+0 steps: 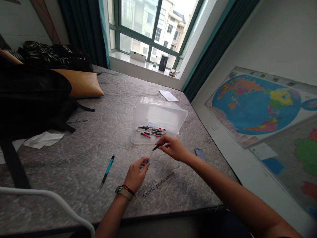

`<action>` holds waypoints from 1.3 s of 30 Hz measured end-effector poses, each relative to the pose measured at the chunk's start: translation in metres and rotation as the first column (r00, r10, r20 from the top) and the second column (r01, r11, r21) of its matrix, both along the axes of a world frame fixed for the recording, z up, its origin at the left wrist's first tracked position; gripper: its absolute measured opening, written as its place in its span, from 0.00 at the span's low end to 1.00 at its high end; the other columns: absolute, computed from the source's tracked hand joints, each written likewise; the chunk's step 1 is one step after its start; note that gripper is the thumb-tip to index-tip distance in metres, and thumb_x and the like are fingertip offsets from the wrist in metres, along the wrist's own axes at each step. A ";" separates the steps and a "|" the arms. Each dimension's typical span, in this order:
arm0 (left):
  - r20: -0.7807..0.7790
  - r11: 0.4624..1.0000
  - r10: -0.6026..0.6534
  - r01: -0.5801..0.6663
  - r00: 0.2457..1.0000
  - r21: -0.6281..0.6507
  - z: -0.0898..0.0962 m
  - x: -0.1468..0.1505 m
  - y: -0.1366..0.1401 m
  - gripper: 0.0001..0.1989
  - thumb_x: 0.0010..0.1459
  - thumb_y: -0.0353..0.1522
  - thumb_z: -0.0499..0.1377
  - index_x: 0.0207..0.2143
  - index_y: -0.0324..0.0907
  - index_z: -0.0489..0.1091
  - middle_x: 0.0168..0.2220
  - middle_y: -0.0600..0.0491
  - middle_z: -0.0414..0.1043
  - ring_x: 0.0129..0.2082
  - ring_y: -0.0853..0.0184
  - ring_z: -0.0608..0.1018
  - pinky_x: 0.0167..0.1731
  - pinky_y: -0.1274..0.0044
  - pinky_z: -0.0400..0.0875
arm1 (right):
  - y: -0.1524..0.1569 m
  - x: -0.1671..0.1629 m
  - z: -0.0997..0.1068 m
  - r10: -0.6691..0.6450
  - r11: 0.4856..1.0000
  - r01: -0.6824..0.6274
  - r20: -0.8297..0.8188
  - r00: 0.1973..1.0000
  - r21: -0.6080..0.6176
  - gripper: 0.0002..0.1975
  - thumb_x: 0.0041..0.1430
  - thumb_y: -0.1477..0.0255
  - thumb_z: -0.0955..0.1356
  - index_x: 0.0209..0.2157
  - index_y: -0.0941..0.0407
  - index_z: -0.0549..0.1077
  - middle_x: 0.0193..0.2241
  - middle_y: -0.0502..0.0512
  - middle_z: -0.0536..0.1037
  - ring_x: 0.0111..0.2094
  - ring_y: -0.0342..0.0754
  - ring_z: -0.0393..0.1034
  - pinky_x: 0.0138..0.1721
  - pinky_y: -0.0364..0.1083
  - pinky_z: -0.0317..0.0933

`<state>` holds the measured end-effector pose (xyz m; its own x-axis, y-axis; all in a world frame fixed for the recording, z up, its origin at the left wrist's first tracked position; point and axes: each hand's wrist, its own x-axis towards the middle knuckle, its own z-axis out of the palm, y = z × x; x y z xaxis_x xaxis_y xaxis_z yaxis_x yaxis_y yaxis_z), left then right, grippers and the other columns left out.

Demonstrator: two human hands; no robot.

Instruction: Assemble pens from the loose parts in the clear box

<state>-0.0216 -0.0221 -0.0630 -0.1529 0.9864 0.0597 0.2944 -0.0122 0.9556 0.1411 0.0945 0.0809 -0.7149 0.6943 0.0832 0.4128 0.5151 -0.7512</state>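
Note:
Between the fingertips of my left hand [136, 172] is a small teal pen barrel [148, 161], mostly hidden by the fingers. A thin refill [151, 153] stands up from it. My right hand [174, 148] pinches a black pen part [156, 147] just above the refill's upper end; whether the two touch I cannot tell. Beyond my hands a clear plastic box [182, 119] lies with its opening towards me, holding a pile of pen parts [153, 130] in black, red, teal and white. To the left, an assembled teal and black pen [108, 170] rests on the mattress.
A grey patterned mattress [81, 158] carries everything. Black bags [32, 96] and a tan cushion [81, 82] fill the left side, with crumpled tissue [44, 139] nearby. A phone [200, 154] lies by my right forearm, papers [168, 96] behind the box, and a white tube [54, 196] at front left.

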 end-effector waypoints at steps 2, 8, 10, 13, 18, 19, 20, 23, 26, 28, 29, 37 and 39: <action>-0.005 1.000 -0.007 0.007 1.000 0.005 0.000 0.002 -0.001 0.15 0.61 0.42 0.54 0.44 0.45 0.72 0.38 0.51 0.77 0.39 0.64 0.79 0.38 0.73 0.73 | -0.003 -0.001 0.006 0.023 0.999 -0.024 0.009 1.000 0.030 0.08 0.58 0.73 0.67 0.41 0.54 0.69 0.39 0.54 0.79 0.38 0.45 0.74 0.38 0.45 0.69; 0.000 1.000 -0.022 0.022 1.000 0.016 0.001 0.005 -0.003 0.15 0.61 0.42 0.54 0.44 0.45 0.72 0.38 0.52 0.77 0.38 0.64 0.79 0.38 0.74 0.73 | -0.007 -0.002 0.013 0.054 0.995 -0.058 0.055 0.997 0.076 0.13 0.58 0.77 0.67 0.43 0.53 0.62 0.39 0.53 0.79 0.37 0.45 0.74 0.38 0.46 0.68; 0.004 1.000 -0.022 0.022 1.000 0.017 0.002 0.005 -0.003 0.15 0.61 0.42 0.54 0.44 0.45 0.72 0.38 0.51 0.78 0.39 0.64 0.79 0.38 0.73 0.73 | -0.010 -0.002 0.014 0.055 0.994 -0.062 0.078 0.995 0.088 0.13 0.57 0.78 0.67 0.42 0.53 0.62 0.38 0.53 0.79 0.37 0.45 0.74 0.38 0.46 0.67; 0.010 1.000 -0.020 0.020 1.000 0.020 0.003 0.005 -0.003 0.15 0.61 0.42 0.54 0.44 0.45 0.72 0.39 0.51 0.78 0.39 0.64 0.79 0.38 0.73 0.73 | -0.014 -0.002 0.017 0.048 0.991 -0.062 0.112 0.993 0.119 0.13 0.57 0.78 0.67 0.42 0.53 0.62 0.37 0.52 0.79 0.37 0.45 0.74 0.39 0.46 0.67; 0.016 0.999 -0.027 0.027 1.000 0.017 0.003 0.005 -0.003 0.14 0.61 0.42 0.54 0.44 0.45 0.72 0.39 0.52 0.78 0.39 0.64 0.79 0.39 0.74 0.73 | -0.017 -0.002 0.022 0.027 0.984 -0.053 0.147 0.989 0.171 0.12 0.57 0.77 0.67 0.41 0.53 0.63 0.37 0.52 0.78 0.38 0.45 0.73 0.39 0.46 0.66; 0.015 1.000 -0.027 0.027 1.000 0.016 0.003 0.005 -0.004 0.14 0.61 0.42 0.54 0.44 0.45 0.72 0.39 0.52 0.78 0.39 0.64 0.79 0.39 0.74 0.73 | -0.015 -0.001 0.021 0.017 0.983 -0.045 0.152 0.988 0.180 0.11 0.57 0.77 0.68 0.41 0.53 0.64 0.37 0.52 0.78 0.38 0.45 0.73 0.39 0.46 0.65; 0.013 1.000 -0.026 0.026 1.000 0.016 0.002 0.005 -0.004 0.14 0.61 0.41 0.54 0.44 0.45 0.72 0.39 0.51 0.77 0.39 0.64 0.79 0.39 0.74 0.73 | -0.013 0.000 0.020 0.002 0.982 -0.032 0.157 0.988 0.187 0.10 0.57 0.76 0.68 0.41 0.53 0.65 0.37 0.52 0.78 0.37 0.45 0.72 0.39 0.45 0.65; 0.014 1.000 -0.025 0.024 1.000 0.015 0.003 0.005 -0.004 0.14 0.61 0.41 0.54 0.44 0.45 0.72 0.38 0.51 0.77 0.39 0.64 0.79 0.38 0.74 0.72 | -0.003 0.006 0.008 -0.074 0.983 0.043 0.174 0.982 0.176 0.05 0.58 0.72 0.68 0.37 0.55 0.69 0.34 0.52 0.77 0.34 0.45 0.72 0.36 0.44 0.64; 0.047 0.999 -0.035 0.034 0.998 0.010 0.004 0.006 -0.004 0.13 0.61 0.38 0.52 0.44 0.44 0.70 0.37 0.51 0.77 0.36 0.65 0.79 0.35 0.75 0.72 | 0.003 0.012 -0.019 -0.116 0.993 0.112 0.225 0.967 0.030 0.07 0.56 0.68 0.70 0.31 0.57 0.72 0.28 0.52 0.77 0.30 0.44 0.70 0.32 0.43 0.62; 0.042 1.000 -0.018 0.018 0.999 0.013 0.005 0.007 -0.005 0.11 0.61 0.36 0.51 0.42 0.43 0.69 0.35 0.52 0.76 0.34 0.65 0.78 0.33 0.75 0.70 | 0.000 0.013 -0.041 -0.076 0.984 0.113 0.240 0.968 -0.141 0.11 0.56 0.64 0.70 0.30 0.58 0.73 0.24 0.51 0.75 0.26 0.43 0.69 0.28 0.41 0.60; 0.022 1.000 0.007 -0.007 1.000 0.019 0.005 0.007 -0.005 0.10 0.60 0.34 0.50 0.41 0.43 0.69 0.34 0.52 0.75 0.33 0.65 0.78 0.33 0.75 0.70 | -0.003 0.013 -0.051 -0.055 0.970 0.106 0.226 0.972 -0.219 0.13 0.56 0.62 0.70 0.30 0.59 0.74 0.23 0.51 0.75 0.24 0.43 0.68 0.27 0.41 0.59; -0.022 0.990 0.136 -0.135 0.990 0.040 0.009 0.006 -0.006 0.11 0.61 0.38 0.52 0.38 0.42 0.69 0.28 0.55 0.73 0.29 0.67 0.74 0.32 0.77 0.67 | -0.025 -0.005 -0.085 -0.149 0.866 0.139 0.018 0.989 -0.481 0.20 0.51 0.54 0.71 0.29 0.58 0.76 0.22 0.52 0.76 0.23 0.43 0.68 0.26 0.42 0.60; 0.012 0.991 0.119 -0.119 0.993 0.056 0.011 0.006 -0.006 0.14 0.61 0.41 0.52 0.39 0.42 0.71 0.32 0.53 0.75 0.32 0.66 0.76 0.35 0.76 0.69 | -0.022 -0.010 -0.084 -0.183 0.836 0.144 -0.021 0.983 -0.529 0.20 0.50 0.53 0.72 0.29 0.59 0.76 0.23 0.52 0.77 0.23 0.43 0.68 0.27 0.42 0.62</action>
